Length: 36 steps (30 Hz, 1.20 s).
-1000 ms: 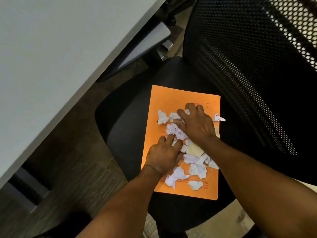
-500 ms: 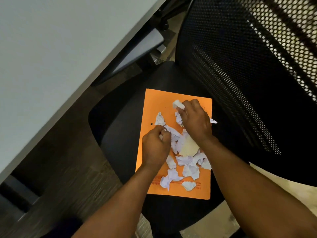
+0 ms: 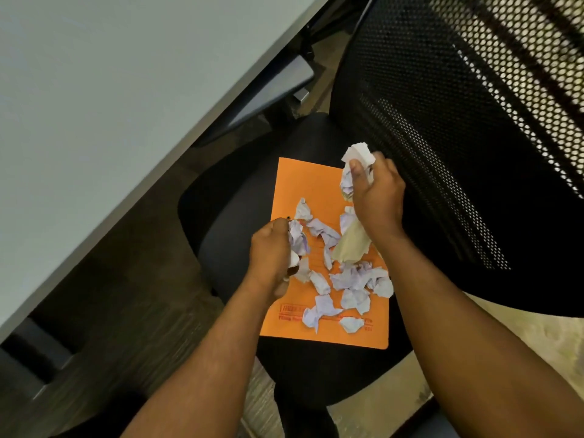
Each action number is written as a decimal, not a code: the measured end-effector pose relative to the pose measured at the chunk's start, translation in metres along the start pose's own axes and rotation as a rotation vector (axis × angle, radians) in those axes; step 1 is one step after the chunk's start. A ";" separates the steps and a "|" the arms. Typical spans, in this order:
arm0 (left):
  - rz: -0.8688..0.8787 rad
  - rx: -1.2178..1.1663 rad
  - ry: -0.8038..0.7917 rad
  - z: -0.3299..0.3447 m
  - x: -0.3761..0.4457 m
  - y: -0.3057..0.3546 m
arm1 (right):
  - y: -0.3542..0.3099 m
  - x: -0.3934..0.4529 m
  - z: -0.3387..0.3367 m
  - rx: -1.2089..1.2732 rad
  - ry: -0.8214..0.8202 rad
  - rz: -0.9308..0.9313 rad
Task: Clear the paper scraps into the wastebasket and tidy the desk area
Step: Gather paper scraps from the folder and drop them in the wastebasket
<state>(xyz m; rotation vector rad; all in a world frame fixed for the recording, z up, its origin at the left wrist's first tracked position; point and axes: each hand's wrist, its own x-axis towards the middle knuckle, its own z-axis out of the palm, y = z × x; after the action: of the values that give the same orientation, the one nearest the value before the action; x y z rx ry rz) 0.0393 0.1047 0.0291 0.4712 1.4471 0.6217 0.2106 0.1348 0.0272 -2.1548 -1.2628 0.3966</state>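
An orange folder (image 3: pixel 286 178) lies flat on the black seat of an office chair (image 3: pixel 227 235). Several crumpled white paper scraps (image 3: pixel 354 279) are strewn over the folder, with one larger cream-coloured scrap (image 3: pixel 350 248) among them. My left hand (image 3: pixel 270 251) is closed around a bunch of white scraps at the folder's left edge. My right hand (image 3: pixel 377 194) is lifted above the folder's upper right corner, gripping a wad of white scraps that sticks out above the thumb. No wastebasket is in view.
The chair's black mesh backrest (image 3: pixel 458 121) rises close on the right. A pale grey desk top (image 3: pixel 110 90) fills the upper left, its edge running diagonally. A grey armrest (image 3: pixel 278 90) pokes out under the desk. Dark flooring (image 3: pixel 126 311) lies below.
Both hands went from flat on the pile to fists closed on scraps. The right hand has risen up and to the right with its wad; the left has lifted slightly.
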 end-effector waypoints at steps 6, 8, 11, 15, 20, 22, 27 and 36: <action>-0.035 -0.157 0.020 -0.043 -0.027 0.003 | -0.030 -0.029 0.004 0.063 -0.025 0.022; -0.012 -0.135 0.038 -0.063 -0.036 -0.002 | -0.041 -0.044 0.007 0.070 -0.040 0.010; 0.004 -0.118 0.082 -0.105 -0.054 -0.015 | -0.067 -0.079 0.020 0.099 -0.096 -0.025; 0.015 -0.149 0.190 -0.169 -0.085 -0.040 | -0.104 -0.147 0.047 0.095 -0.196 -0.076; -0.010 -0.297 0.293 -0.275 -0.147 -0.088 | -0.154 -0.257 0.090 0.129 -0.336 -0.201; -0.021 -0.329 0.363 -0.322 -0.171 -0.116 | -0.177 -0.308 0.113 0.168 -0.417 -0.200; -0.009 -0.352 0.561 -0.438 -0.223 -0.202 | -0.230 -0.444 0.181 0.203 -0.596 -0.254; -0.044 -0.317 1.038 -0.594 -0.239 -0.375 | -0.257 -0.655 0.323 0.165 -0.877 -0.535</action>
<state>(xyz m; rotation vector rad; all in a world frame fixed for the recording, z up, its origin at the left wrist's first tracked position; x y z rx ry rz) -0.5149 -0.3764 -0.0780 -0.1939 2.2563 1.1237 -0.4650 -0.2250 -0.0887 -1.4159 -2.0963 1.2266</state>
